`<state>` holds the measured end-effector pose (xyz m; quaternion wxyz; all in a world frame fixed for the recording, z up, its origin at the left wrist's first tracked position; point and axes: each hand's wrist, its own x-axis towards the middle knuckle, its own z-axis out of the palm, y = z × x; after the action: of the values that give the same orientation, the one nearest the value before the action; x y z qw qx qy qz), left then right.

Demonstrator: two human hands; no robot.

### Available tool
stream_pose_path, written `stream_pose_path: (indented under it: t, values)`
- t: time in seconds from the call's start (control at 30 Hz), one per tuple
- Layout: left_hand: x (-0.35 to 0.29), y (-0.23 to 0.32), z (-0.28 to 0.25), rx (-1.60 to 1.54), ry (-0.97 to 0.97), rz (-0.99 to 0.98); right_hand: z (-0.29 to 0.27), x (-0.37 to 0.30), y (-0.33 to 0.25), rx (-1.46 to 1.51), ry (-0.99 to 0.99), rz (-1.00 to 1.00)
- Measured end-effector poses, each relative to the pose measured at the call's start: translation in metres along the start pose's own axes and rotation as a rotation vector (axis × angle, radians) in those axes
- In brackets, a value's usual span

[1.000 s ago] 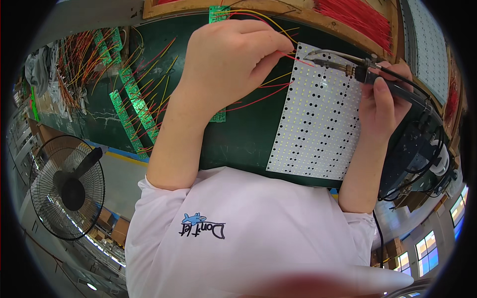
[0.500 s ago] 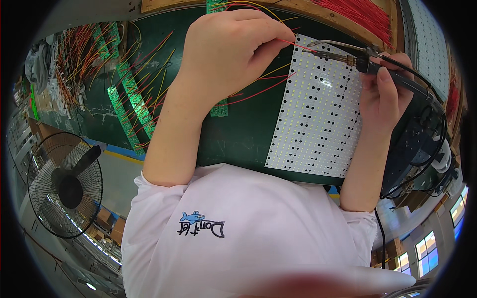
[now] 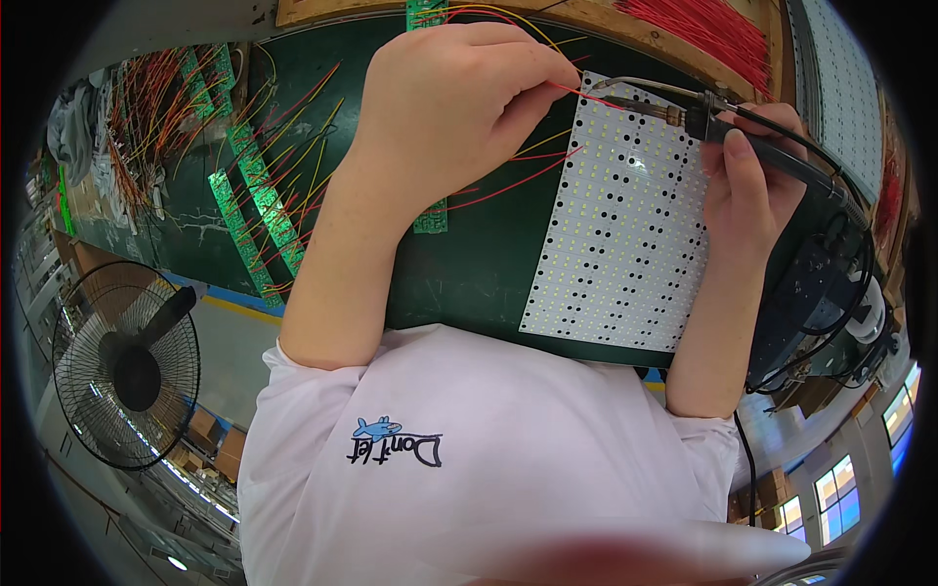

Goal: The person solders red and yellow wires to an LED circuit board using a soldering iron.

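Note:
My left hand (image 3: 459,107) is closed in a pinch on a thin red wire (image 3: 598,99) above the top left corner of a white LED panel (image 3: 625,225). In my right hand (image 3: 750,190) is a soldering iron (image 3: 699,122) with a thin curved metal tube along it. Its tip points left and is close to the wire's end; whether they touch I cannot tell. A green circuit board strip (image 3: 430,218) with red and yellow wires lies partly hidden under my left hand and wrist.
More green circuit boards (image 3: 264,200) with red and yellow wires lie on the dark green table (image 3: 459,288) at left. Red wires (image 3: 708,39) fill a wooden tray at the back. A black device (image 3: 801,288) with cables stands at right, a fan (image 3: 132,366) at lower left.
The soldering iron and my right hand have shifted slightly left, bringing the tip nearer to my left fingers. My left hand stays almost still, pinching the red wire.

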<state>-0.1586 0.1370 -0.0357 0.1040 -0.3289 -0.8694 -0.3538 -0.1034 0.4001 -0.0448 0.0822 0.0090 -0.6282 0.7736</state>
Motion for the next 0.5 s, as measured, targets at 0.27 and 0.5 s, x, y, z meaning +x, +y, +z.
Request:
stream_pose_path:
  t: [0.27, 0.5]
  values:
    - [0.0001, -0.0008, 0.0, 0.029, -0.025, -0.002, -0.0005, 0.0011, -0.0002, -0.05, -0.016, -0.016]
    - [-0.0002, 0.0003, -0.0003, 0.03, -0.025, -0.009, 0.0004, 0.0011, -0.0001, -0.048, 0.001, 0.002]
